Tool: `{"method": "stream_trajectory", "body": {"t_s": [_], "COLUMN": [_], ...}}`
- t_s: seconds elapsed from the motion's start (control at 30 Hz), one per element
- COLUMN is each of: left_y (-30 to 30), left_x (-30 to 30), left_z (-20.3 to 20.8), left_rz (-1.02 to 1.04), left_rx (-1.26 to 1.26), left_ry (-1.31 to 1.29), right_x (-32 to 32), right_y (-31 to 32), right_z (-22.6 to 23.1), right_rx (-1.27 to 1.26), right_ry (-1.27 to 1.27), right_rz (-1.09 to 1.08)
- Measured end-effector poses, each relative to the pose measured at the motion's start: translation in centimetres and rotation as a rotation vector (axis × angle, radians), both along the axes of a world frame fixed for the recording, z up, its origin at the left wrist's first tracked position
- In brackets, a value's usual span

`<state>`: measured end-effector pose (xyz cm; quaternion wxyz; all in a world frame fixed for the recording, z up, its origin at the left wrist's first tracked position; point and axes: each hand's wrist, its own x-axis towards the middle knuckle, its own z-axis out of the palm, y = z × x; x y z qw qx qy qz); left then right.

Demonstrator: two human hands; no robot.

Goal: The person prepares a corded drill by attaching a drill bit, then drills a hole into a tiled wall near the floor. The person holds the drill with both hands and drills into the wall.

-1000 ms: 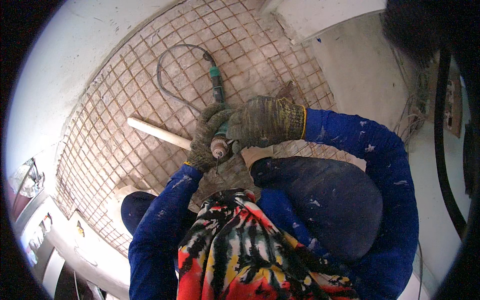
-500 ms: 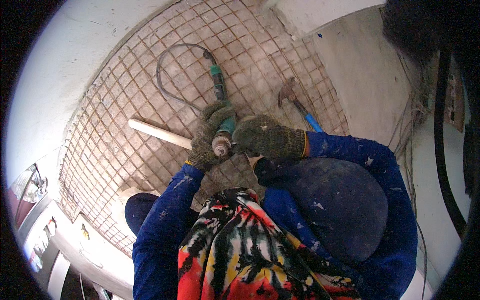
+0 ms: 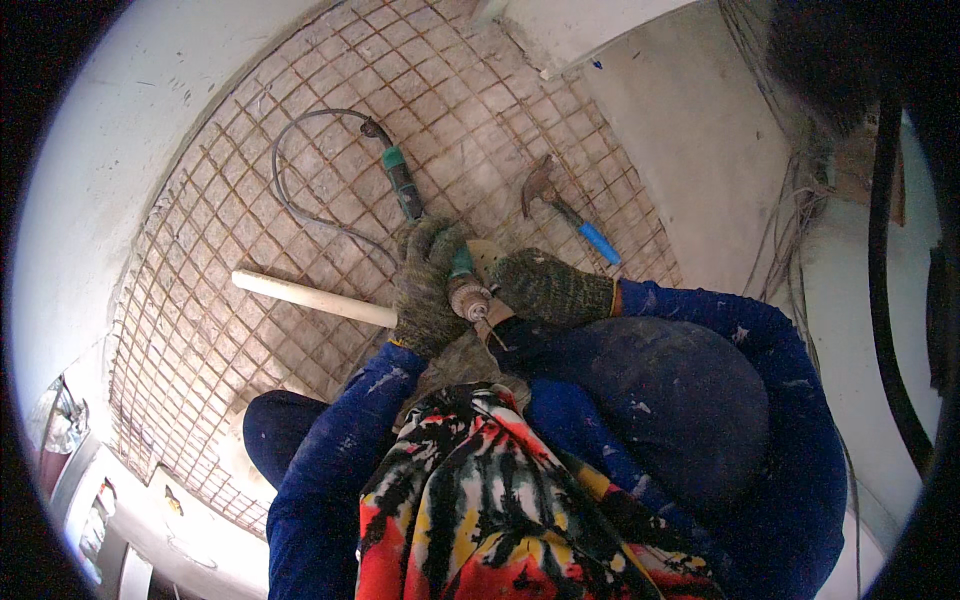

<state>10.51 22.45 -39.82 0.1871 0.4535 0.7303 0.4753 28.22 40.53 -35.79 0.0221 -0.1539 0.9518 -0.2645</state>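
My left hand [image 3: 428,280], in a dark knitted glove, is wrapped round the front of a green-and-black corded power drill [image 3: 402,185]. The drill's metal chuck [image 3: 469,298] faces back toward me, and a thin bit seems to stick out of it. Just right of the chuck, my gloved right hand [image 3: 553,288] is closed, its fingertips curled out of sight. A pale rounded piece [image 3: 486,256] shows between the hands; whether the right hand grips it is unclear. A pale wooden handle [image 3: 310,297] runs under the left hand, its other end hidden.
Rusty wire mesh [image 3: 230,210] covers the rough floor. A claw hammer [image 3: 570,215] with a blue grip lies on it to the right. The drill's cord [image 3: 278,165] loops at the left. White walls [image 3: 130,120] border the mesh, and loose wires [image 3: 795,215] hang at the right.
The view has shifted a little. The drill's chuck has swung rightward, toward my right knee. My right hand has drawn slightly off it, and the pale rounded piece has come into sight.
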Motion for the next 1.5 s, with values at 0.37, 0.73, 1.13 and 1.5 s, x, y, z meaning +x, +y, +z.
{"method": "stream_trajectory", "body": {"t_s": [0.37,0.73,1.13,1.5], "left_y": [0.7,1.0,2.5,2.2], "left_x": [0.5,0.2,-1.6,-1.6], "left_z": [1.7,1.4,2.9,1.6], "left_rz": [-0.051,-0.037,-0.144,-0.198], "left_rx": [-0.122,-0.077,-0.153,-0.087], "left_ry": [-0.024,-0.018,0.156,0.052], "right_x": [-5.1,-4.2,-2.3,-5.0], "right_y": [0.7,-0.3,2.4,1.1], "right_z": [7.6,7.1,6.0,6.9], "right_rx": [-0.101,-0.543,-0.605,-0.664], "right_ry": [-0.551,-0.151,-0.681,-0.512], "right_rz": [-0.012,-0.445,-0.540,-0.403]}}
